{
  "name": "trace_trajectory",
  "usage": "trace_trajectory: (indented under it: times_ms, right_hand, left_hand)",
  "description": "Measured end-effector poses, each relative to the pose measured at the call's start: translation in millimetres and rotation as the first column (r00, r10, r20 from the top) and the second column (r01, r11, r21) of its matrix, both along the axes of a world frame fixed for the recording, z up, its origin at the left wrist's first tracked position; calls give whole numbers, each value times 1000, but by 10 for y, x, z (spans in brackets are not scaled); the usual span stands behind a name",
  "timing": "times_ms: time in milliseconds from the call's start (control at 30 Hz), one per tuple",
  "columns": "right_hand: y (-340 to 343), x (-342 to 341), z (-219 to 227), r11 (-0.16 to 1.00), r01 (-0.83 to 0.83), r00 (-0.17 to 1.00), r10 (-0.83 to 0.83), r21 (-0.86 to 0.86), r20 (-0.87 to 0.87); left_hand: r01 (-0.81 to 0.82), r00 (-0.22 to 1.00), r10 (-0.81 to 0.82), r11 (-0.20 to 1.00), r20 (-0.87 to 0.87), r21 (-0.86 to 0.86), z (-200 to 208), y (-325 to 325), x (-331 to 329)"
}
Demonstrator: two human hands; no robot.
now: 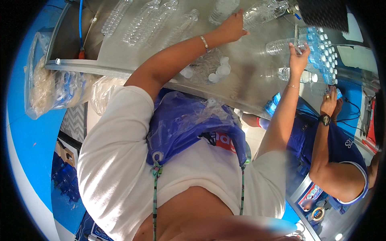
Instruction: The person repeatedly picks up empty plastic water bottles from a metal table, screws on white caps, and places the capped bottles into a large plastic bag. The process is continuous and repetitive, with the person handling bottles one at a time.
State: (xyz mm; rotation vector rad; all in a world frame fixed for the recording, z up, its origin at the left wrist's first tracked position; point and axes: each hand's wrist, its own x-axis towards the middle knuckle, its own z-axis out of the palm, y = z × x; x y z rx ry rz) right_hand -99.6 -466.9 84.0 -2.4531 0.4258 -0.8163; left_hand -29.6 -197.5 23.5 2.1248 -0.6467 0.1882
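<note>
My left hand (234,28) reaches across the metal worktop, its fingers around the base end of a clear plastic bottle (263,14). That bottle's neck end lies close to a small metal valve (294,9). My right hand (299,60) is raised farther right, thumb and fingers closed where the end of another clear bottle (277,47) meets a thin metal bar (296,35). Which of these it grips is unclear. Just below lies a white-capped bottle (284,74). Loose white caps (219,72) sit in clear plastic beneath my left forearm.
Several clear bottles (150,24) lie along the worktop (120,52) at the left. Rows of capped bottles with blue labels (321,54) stand at the right. A co-worker's hand (329,102) holds a blue-labelled bottle there. Clear bags (60,90) hang by the left edge.
</note>
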Motion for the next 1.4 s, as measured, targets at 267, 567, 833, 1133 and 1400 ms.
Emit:
trace_trajectory:
  times_ms: [267, 567, 833, 1133, 1400]
  right_hand:
    - [2, -82, 175, 996, -38, 997, 43, -84, 60]
    - [77, -57, 185, 989, -3, 996, 15, -149, 84]
    - [-163, 87, -15, 803, -102, 992, 129, 587, -4]
    - [-368, 74, -606, -494, -43, 902, 354, 868, 246]
    - [-457, -460, -110, -483, -58, 865, 412, 873, 286]
  left_hand:
    - [146, 988, -94, 849, -126, 508, -38, 1037, -492]
    - [233, 907, -387, 787, 164, 571, -322, 1027, -478]
    - [302, 871, -476, 714, 122, 632, -241, 988, -445]
    - [337, 941, -331, 931, -66, 143, -347, 52, -393]
    - [9, 163, -492, 867, -855, -498, -485, -1982, 169]
